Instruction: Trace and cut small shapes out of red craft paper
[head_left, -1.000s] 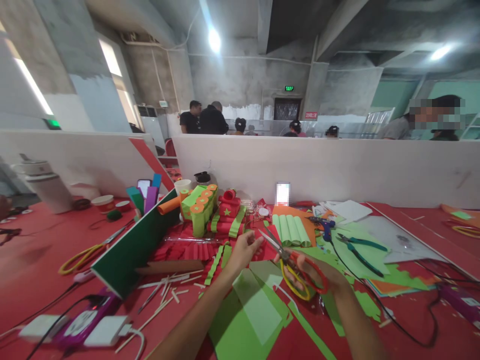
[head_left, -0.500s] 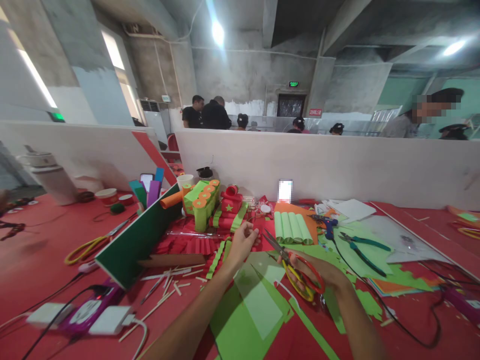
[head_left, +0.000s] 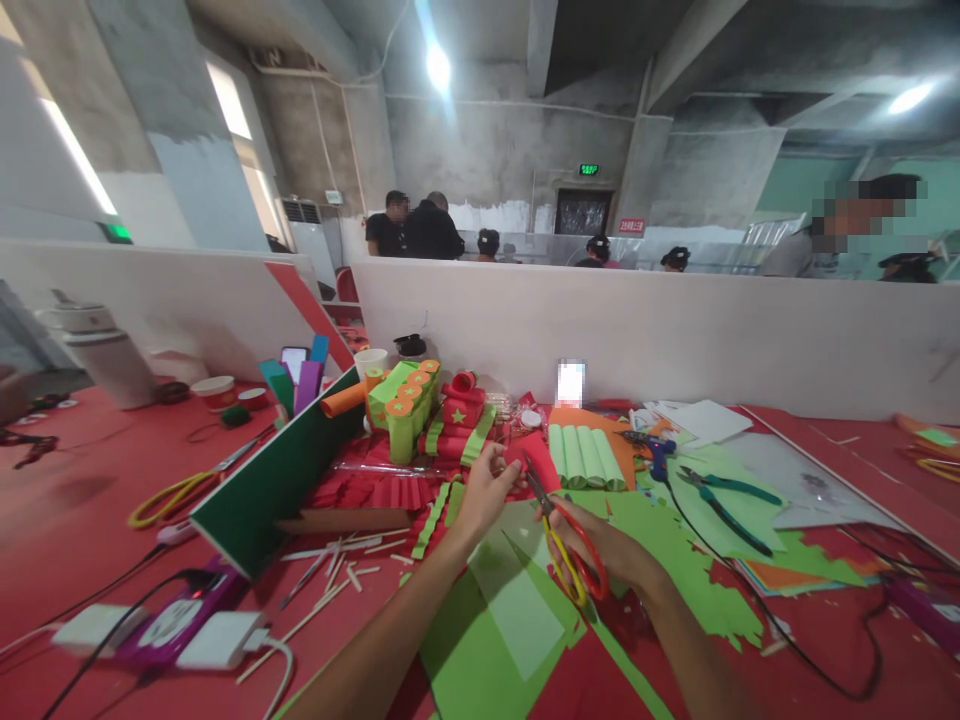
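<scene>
And the scissors point(head_left: 548, 503) swing left, over toward the left hand point(head_left: 485, 487), their blades now up against the red paper point(head_left: 546, 460) where half a second ago they stood apart from it. The right hand point(head_left: 600, 540) has its fingers wrapped around the yellow and red handles. Left thumb and fingertips come close together by the paper's near edge; whether they truly pinch it, I can't tell.

For a clean snip, I'd want the paper taut, the left fingertips clear of the blade line, and the sheet fed into the blades rather than the wrist twisted. Working deep in the blades should give steadier control than the tips.

Harder to call: the blade tips blur into red, the curled right fingers mask the handle loops, and the bottom edge crops both forearms.
</scene>
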